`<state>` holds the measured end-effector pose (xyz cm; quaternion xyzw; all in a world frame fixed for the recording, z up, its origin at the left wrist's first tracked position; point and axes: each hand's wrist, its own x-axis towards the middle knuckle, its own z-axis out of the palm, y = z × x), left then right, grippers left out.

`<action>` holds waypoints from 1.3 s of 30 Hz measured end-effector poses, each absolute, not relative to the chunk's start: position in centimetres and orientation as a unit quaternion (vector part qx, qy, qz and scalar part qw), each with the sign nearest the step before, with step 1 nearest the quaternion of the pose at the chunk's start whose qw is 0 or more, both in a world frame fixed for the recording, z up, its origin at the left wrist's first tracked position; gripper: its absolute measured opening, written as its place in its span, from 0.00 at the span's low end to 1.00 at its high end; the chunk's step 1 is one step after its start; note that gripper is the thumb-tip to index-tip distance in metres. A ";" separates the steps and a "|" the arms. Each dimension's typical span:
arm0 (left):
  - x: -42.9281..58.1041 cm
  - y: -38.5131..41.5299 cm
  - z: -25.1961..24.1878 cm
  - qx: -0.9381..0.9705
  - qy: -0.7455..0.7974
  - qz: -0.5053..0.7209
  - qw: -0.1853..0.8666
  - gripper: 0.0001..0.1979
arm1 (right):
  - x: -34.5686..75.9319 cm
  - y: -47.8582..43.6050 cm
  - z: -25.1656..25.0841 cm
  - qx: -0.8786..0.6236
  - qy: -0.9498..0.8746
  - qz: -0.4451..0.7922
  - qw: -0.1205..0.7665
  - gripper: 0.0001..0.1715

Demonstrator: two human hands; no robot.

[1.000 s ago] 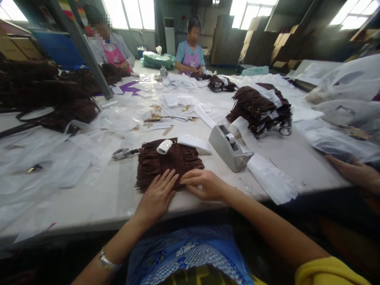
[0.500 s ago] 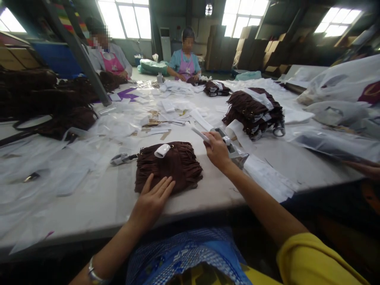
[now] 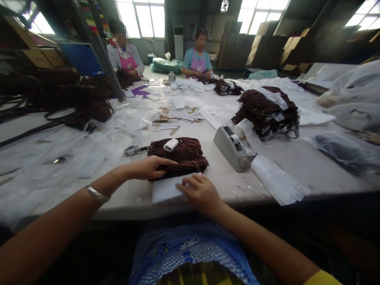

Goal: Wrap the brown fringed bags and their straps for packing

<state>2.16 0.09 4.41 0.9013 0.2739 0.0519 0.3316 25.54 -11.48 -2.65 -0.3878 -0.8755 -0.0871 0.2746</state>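
A brown fringed bag lies on the white table in front of me, with a small white wrapped piece on top and a metal clasp at its left. My left hand grips the bag's near left edge, fingers curled around it. My right hand lies flat, fingers stretched, on a white sheet that is tucked against the bag's near edge.
A grey tape dispenser stands right of the bag. Beyond it lies a stack of brown fringed bags, white paper strips and plastic bags. Dark bags pile at the left. Two people sit at the far end.
My right hand came back from the tape dispenser with a white sheet and now presses it at the bag's near edge. My left hand went from lying flat to gripping the bag.
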 end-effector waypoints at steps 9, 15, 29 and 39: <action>2.1 -2.2 2.1 0.920 0.273 0.114 0.255 0.33 | 25.0 -8.9 -3.7 -0.432 -0.867 -0.062 0.242 0.14; 2.1 -3.9 -1.6 0.931 0.285 0.165 0.158 0.24 | 27.3 -10.3 -4.3 -0.401 -0.865 -0.091 0.288 0.13; 5.0 -9.6 -5.5 0.905 0.337 0.224 -0.135 0.26 | 29.7 -10.6 -5.1 -0.371 -0.892 -0.046 0.254 0.32; 6.0 -9.7 -5.4 0.875 0.401 0.253 -0.098 0.22 | 31.3 -8.0 -4.6 -0.572 -0.720 0.033 0.392 0.19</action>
